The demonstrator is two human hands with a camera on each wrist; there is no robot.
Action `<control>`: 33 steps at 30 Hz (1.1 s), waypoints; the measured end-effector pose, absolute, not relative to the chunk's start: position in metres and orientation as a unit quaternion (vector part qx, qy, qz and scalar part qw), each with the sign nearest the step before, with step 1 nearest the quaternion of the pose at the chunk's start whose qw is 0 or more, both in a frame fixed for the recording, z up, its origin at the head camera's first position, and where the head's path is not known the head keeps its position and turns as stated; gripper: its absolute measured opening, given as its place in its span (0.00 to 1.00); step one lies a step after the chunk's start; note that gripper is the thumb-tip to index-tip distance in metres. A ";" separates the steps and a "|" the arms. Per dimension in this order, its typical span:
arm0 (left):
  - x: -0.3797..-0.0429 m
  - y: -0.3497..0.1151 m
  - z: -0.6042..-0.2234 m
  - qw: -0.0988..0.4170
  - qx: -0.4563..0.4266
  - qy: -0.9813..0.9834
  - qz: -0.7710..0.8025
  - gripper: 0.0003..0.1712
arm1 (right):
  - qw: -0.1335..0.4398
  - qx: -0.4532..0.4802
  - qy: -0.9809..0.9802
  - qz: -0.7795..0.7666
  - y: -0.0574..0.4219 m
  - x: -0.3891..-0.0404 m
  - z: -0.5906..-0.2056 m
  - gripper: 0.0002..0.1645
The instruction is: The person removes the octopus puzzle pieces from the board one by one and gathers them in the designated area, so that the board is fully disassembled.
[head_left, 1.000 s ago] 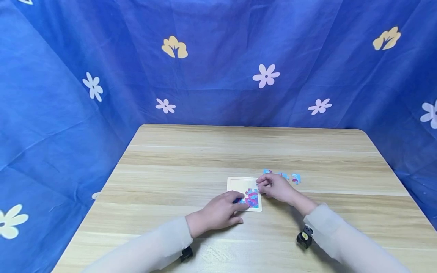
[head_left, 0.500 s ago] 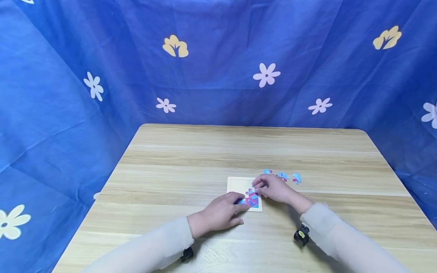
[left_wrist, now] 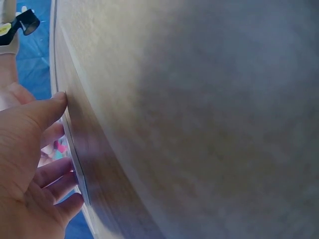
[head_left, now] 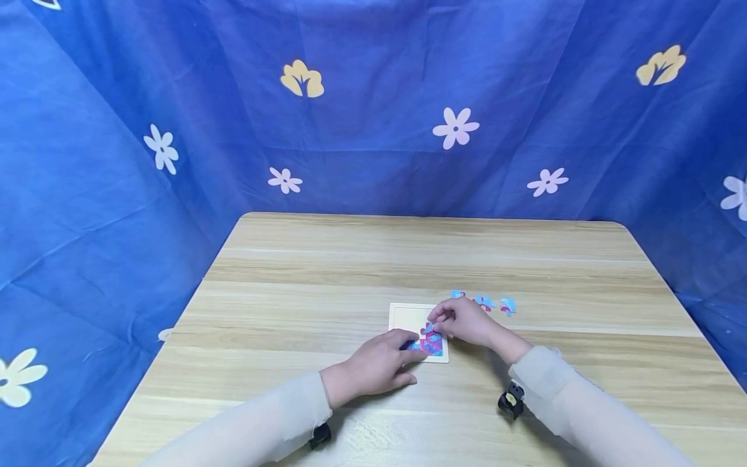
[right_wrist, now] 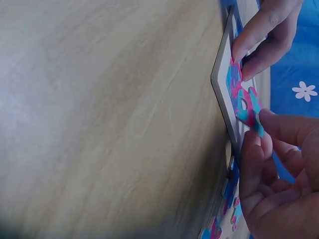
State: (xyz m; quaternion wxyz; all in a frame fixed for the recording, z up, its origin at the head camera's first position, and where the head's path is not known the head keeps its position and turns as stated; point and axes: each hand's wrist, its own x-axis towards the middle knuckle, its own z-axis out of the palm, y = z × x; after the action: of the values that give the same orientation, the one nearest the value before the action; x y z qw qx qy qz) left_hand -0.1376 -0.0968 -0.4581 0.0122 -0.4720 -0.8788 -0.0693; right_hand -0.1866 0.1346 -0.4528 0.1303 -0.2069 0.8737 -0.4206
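Observation:
A square, pale-framed puzzle board (head_left: 408,316) lies on the table, its near part filled with pink and blue pieces. My left hand (head_left: 373,364) rests over its lower left, fingers extended onto the fitted pieces (head_left: 433,344). Between thumb and fingers, my right hand (head_left: 467,320) pinches a pink and blue puzzle piece (right_wrist: 255,115), tilted over the board's right side, at the edge of the fitted pieces. In the left wrist view, the left hand (left_wrist: 30,154) spreads along the board's edge, and most of the pieces are hidden.
Several loose puzzle pieces (head_left: 508,306) lie on the table beyond the right hand, partly hidden by it. A blue flowered cloth (head_left: 373,117) hangs behind and beside the wooden table (head_left: 327,259). A black wrist camera (head_left: 511,401) sits under the right sleeve.
My right hand has moved left and slightly inward with the puzzle piece, from the board's right edge to over the fitted pieces. The left hand has stayed in place.

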 end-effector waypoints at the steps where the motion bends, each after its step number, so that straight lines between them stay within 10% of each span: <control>1: -0.138 -0.097 -0.458 0.013 -0.472 -0.879 -0.070 0.27 | 0.132 -0.207 0.873 -0.420 0.135 -0.187 -0.453 0.06; 33: -0.139 -0.096 -0.454 0.008 -0.471 -0.880 -0.070 0.26 | 0.125 -0.146 0.872 -0.450 0.185 -0.195 -0.447 0.08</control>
State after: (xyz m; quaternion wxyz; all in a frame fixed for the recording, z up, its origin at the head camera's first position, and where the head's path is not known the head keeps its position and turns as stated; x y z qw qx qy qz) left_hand -0.1387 -0.0963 -0.4539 0.0079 -0.4705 -0.8796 -0.0695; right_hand -0.1946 0.1847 -0.4466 0.1254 -0.1457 0.8720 -0.4502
